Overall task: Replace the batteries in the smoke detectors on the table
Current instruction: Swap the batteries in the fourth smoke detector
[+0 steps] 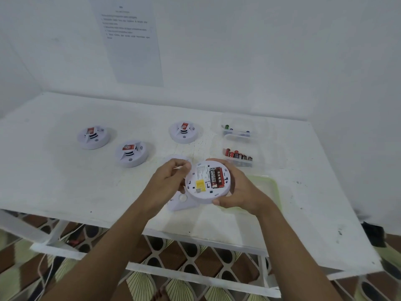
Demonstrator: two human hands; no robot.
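A white table (65,181) against a white wall carries the job. A pale green tray (270,183) lies at the near right, and two clear containers sit beyond it. The nearer container (258,154) holds a row of red-and-black batteries (238,156); the farther one (260,127) holds a few green and blue cells.

Three smoke detectors wait face up: one at far left (93,137), one nearer the middle (132,153), and one far of centre (184,132).

A fourth, the open detector (208,181), is held upside down above the near middle of the table. The right hand (236,192) wraps its rim from the right. The left hand (167,181) curls its fingers round what looks like the detached back plate (182,202).

Two cells (217,178) sit side by side in the bay.

The chief risk is mixing spent and fresh cells, since the two look alike and the containers stand close together. The held unit hangs near the table's front edge, so a loosened cell could roll to the floor. A cell seated the wrong way round, or a plate closed on a poorly seated one, would leave the detector dead.
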